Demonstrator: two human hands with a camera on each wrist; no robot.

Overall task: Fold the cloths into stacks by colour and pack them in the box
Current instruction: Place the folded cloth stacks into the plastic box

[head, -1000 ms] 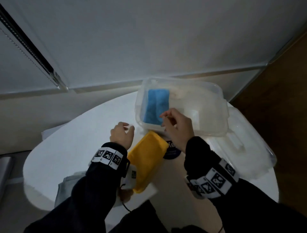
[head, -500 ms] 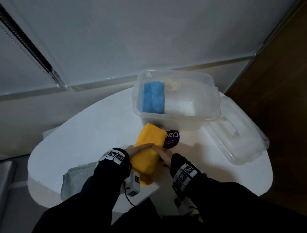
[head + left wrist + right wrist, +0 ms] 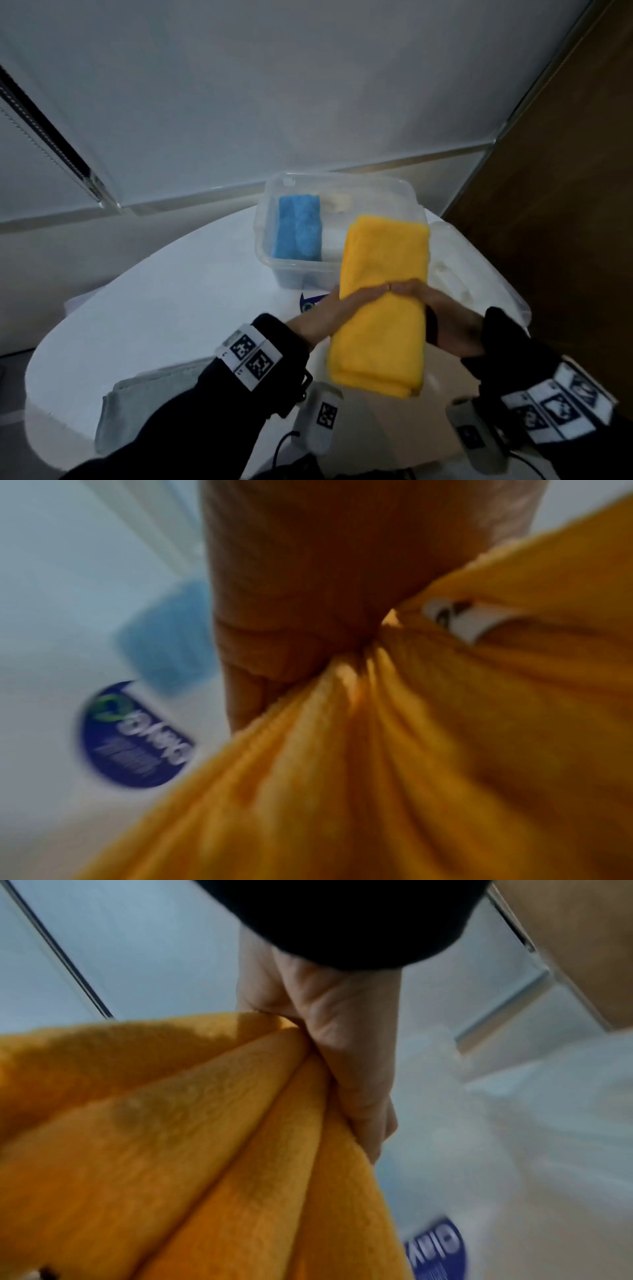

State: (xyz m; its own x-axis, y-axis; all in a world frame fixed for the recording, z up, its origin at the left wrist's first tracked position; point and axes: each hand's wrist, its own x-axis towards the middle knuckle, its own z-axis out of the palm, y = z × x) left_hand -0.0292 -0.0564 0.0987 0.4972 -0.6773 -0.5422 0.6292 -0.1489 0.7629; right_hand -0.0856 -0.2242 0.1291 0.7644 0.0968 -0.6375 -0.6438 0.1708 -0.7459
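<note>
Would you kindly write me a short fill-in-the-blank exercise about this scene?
1. Both hands hold a folded stack of ____ cloths.
2. The clear box already contains a ____ stack at its left side.
3. A folded ____ cloth lies on the table by the left sleeve.

Missing words: yellow; blue; grey

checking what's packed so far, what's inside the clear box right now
A folded blue cloth stack stands at the left of the clear box, with something pale behind it. The yellow stack, held by both hands, hides the right part.
</note>
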